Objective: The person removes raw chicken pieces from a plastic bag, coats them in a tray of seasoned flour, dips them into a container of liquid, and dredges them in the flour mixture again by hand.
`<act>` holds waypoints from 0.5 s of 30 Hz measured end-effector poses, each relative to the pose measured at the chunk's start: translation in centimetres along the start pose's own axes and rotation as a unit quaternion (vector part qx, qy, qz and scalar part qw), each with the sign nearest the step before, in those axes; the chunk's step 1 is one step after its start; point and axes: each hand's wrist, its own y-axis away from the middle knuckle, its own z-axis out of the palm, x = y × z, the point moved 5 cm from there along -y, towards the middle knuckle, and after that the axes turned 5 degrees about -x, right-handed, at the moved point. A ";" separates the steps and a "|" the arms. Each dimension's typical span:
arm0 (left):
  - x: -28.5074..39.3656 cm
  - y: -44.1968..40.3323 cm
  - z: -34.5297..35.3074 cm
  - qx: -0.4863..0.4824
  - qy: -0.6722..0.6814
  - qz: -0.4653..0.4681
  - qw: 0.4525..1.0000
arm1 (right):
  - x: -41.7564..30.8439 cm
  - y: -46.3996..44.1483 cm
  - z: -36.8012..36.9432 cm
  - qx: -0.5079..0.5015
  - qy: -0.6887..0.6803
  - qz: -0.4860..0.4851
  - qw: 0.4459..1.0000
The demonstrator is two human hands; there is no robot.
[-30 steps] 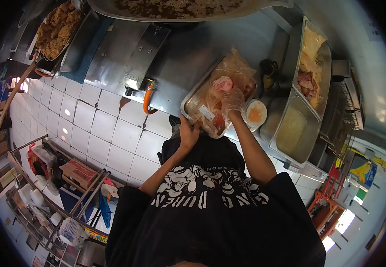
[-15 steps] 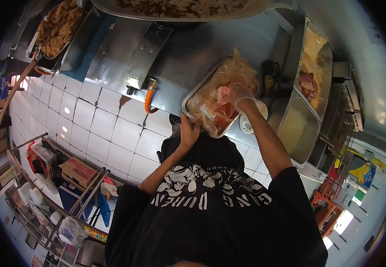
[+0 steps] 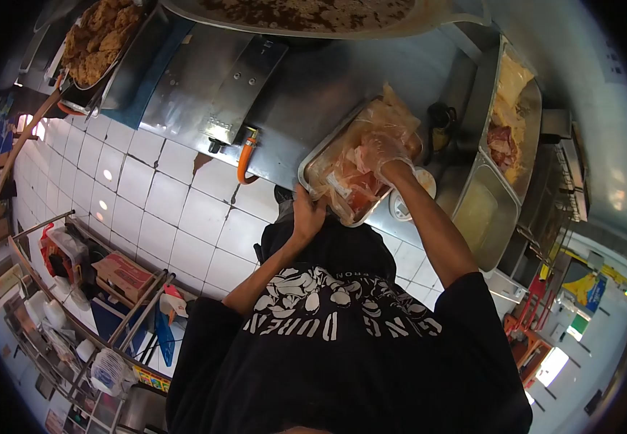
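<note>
A metal tray (image 3: 306,172) holds a clear plastic bag (image 3: 389,116) with reddish liquid and pale pink raw meat. My left hand (image 3: 308,214), bare, grips the tray's near-left corner. Over the bag, my right hand (image 3: 386,155) wears a clear plastic glove. Its fingers are closed on a piece of pink meat (image 3: 362,158), partly hidden by the bag and glove. A round white scale (image 3: 400,207) sits beside the tray, partly under my right forearm.
Right: a deep pan of yellowish liquid (image 3: 476,210) and a pan with meat and batter (image 3: 505,116). Top: a large vessel of dark liquid (image 3: 313,14). Left: fried pieces (image 3: 100,43), an orange hose (image 3: 244,159), and a cardboard box (image 3: 121,273) on a lower rack.
My right hand has shifted right, from near the tray's edge to over the bag, then lowered the pink meat into it. The white container's orange contents no longer show. My left hand stays at the tray's corner.
</note>
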 end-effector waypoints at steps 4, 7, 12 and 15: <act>0.3 -0.3 -0.1 0.027 -0.043 0.096 0.994 | 1.4 -0.2 0.2 -0.024 -0.161 -0.043 0.986; 0.9 0.0 -0.1 0.006 -0.015 -0.014 1.000 | 3.8 -2.5 3.4 -0.109 -0.366 -0.005 0.924; 0.6 -0.2 -0.2 0.010 -0.003 0.010 1.000 | 1.1 0.1 -1.1 -0.001 -0.062 -0.039 0.997; 1.1 -0.1 -0.3 -0.017 -0.044 -0.032 0.998 | 0.0 -0.2 -1.7 -0.055 -0.098 -0.080 0.990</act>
